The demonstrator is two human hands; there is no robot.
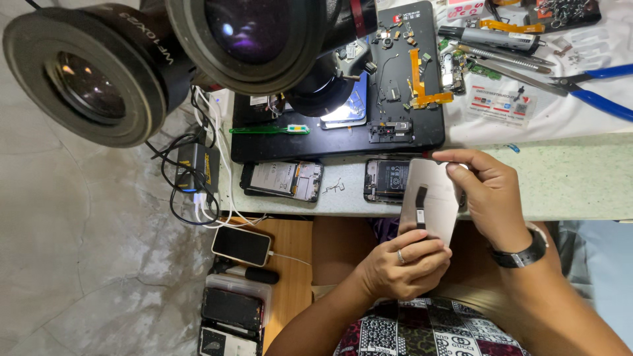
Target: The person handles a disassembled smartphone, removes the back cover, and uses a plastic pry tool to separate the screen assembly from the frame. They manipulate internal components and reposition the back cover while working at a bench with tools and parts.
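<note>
Both hands grip a silver phone back panel point(430, 201) above the table point(560, 178) edge, left hand point(403, 264) clasping its bottom, right hand point(491, 194) pinching its top, apparently mid-fitting, needing careful alignment.

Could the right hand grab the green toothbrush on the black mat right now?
Probably not right away. The right hand is busy pinching the top of the silver phone panel, and the left hand holds its bottom. The green toothbrush lies uncovered, far across the black mat.

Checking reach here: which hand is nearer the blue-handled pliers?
Right. The right hand is below-left of the blue-handled pliers, apart from them; the left hand sits lower, farther away.
</note>
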